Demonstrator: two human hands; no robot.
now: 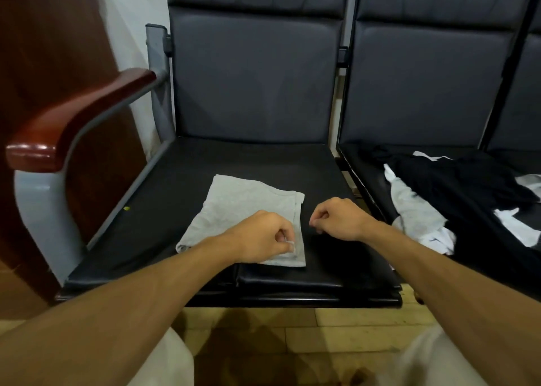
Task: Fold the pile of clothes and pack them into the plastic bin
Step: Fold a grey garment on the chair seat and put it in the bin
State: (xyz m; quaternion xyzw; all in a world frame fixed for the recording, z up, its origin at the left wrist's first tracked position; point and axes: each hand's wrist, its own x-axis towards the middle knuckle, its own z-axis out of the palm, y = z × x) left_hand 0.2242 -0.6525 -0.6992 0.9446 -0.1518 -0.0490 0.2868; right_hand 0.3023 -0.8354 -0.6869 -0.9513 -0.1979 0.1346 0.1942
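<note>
A folded light grey garment (pixel 246 207) lies flat on the black seat (pixel 187 180) in front of me. My left hand (pixel 263 237) rests on its near right corner, fingers curled and pinching the cloth edge. Just right of the garment, my right hand (pixel 336 218) hovers over the seat with its fingers curled and nothing in them. A pile of black, grey and white clothes (pixel 456 198) is heaped on the neighbouring seat to the right. No plastic bin is in view.
A wooden armrest (pixel 76 122) on a grey metal frame bounds the seat's left side. The padded backrests (pixel 257 72) rise behind both seats. Below the seat's front edge lie a wooden floor (pixel 292 327) and my light trousers.
</note>
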